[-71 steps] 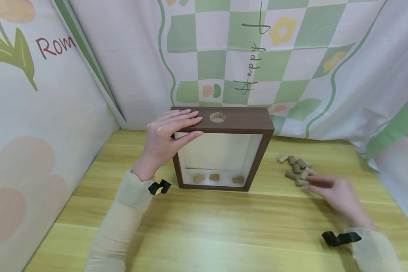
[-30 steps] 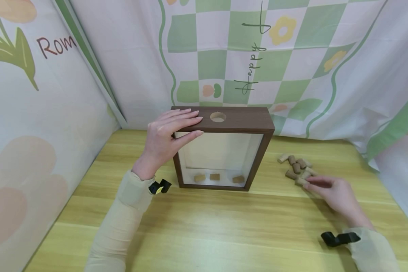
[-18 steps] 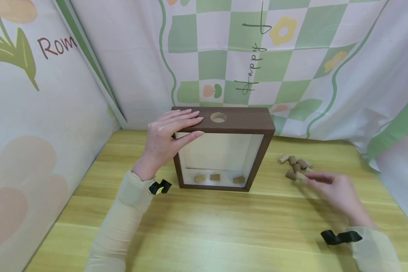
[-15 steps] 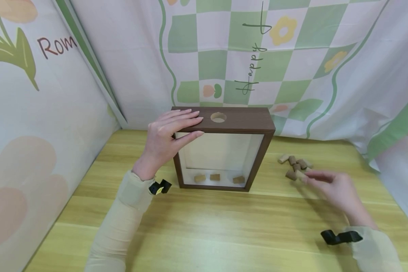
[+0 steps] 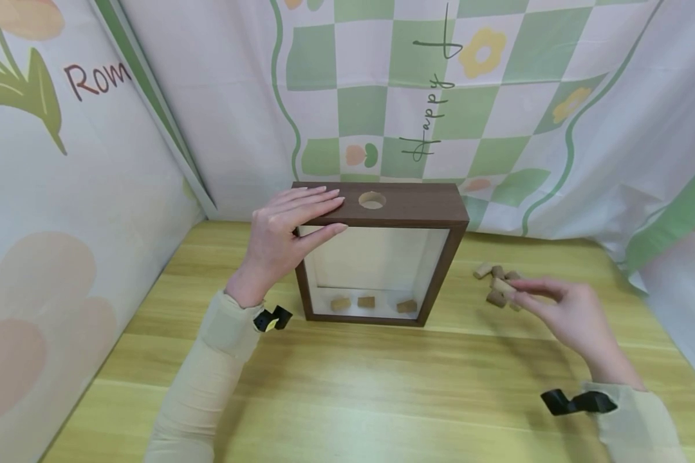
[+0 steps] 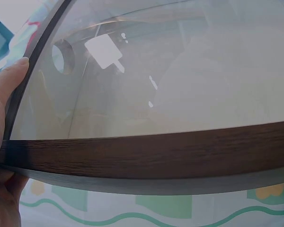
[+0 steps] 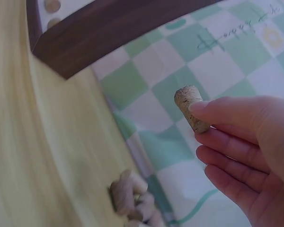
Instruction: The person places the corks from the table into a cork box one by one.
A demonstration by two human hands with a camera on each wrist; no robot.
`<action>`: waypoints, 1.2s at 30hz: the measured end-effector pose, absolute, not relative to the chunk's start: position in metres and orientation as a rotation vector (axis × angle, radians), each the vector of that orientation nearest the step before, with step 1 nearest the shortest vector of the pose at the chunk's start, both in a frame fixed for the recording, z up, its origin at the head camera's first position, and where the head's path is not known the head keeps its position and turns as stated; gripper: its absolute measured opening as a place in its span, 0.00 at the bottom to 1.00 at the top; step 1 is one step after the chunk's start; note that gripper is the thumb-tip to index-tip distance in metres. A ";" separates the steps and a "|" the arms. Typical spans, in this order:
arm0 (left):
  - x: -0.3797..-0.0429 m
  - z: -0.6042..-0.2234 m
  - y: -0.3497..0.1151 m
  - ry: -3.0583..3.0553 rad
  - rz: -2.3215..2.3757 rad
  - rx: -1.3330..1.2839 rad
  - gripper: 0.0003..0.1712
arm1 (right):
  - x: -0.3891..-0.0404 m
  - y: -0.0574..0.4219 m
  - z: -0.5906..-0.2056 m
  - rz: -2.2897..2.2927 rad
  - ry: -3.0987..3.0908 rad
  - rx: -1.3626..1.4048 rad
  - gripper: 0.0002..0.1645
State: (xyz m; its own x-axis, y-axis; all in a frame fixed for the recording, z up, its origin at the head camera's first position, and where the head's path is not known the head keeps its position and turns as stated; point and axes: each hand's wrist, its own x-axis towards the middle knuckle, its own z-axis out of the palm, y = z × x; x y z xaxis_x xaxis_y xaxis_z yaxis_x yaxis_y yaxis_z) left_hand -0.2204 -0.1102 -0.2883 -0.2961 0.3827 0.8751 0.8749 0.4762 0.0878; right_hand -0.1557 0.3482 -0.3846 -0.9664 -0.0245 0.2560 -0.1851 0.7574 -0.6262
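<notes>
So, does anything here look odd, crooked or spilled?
Only the backdrop cloth stands out: its word "Happy" runs sideways, reading upward. The loose corks lie jumbled beside the box, but nothing looks damaged.

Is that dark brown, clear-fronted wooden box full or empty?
Nearly empty, not full: three small tan cylindrical corks lie spaced out on the floor of the box, with bare space above them.

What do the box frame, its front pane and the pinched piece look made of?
Box frame: brown wood or wood-look veneer, matte; grain shows.
Front pane: clear, glossy glass or plastic; bright reflections.
Pinched piece: probably cork, unpolished; speckled tan surface.
</notes>
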 end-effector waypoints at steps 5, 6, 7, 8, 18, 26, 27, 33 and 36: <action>-0.221 -0.289 -0.110 -1.878 -0.741 -1.052 0.23 | -0.154 0.337 -0.371 1.047 -2.693 0.135 0.20; -0.221 -0.289 -0.110 -1.877 -0.743 -1.052 0.22 | -0.154 0.334 -0.369 1.054 -2.681 0.125 0.20; -0.221 -0.289 -0.110 -1.876 -0.745 -1.053 0.22 | -0.154 0.331 -0.366 1.064 -2.669 0.118 0.20; -0.221 -0.289 -0.110 -1.876 -0.745 -1.053 0.22 | -0.153 0.328 -0.363 1.077 -2.657 0.112 0.20; -0.221 -0.289 -0.110 -1.877 -0.742 -1.054 0.22 | -0.155 0.300 -0.325 1.205 -2.365 0.239 0.15; -0.221 -0.289 -0.110 -1.872 -0.740 -1.055 0.22 | -0.157 0.278 -0.296 1.346 -2.107 0.290 0.15; -0.221 -0.289 -0.110 -1.870 -0.739 -1.055 0.22 | -0.158 0.275 -0.292 1.377 -2.071 0.318 0.15; -0.221 -0.289 -0.110 -1.867 -0.734 -1.058 0.22 | -0.159 0.255 -0.274 1.583 -1.888 0.523 0.15; -0.221 -0.289 -0.110 -1.868 -0.734 -1.058 0.22 | -0.159 0.242 -0.265 1.614 -1.842 0.597 0.14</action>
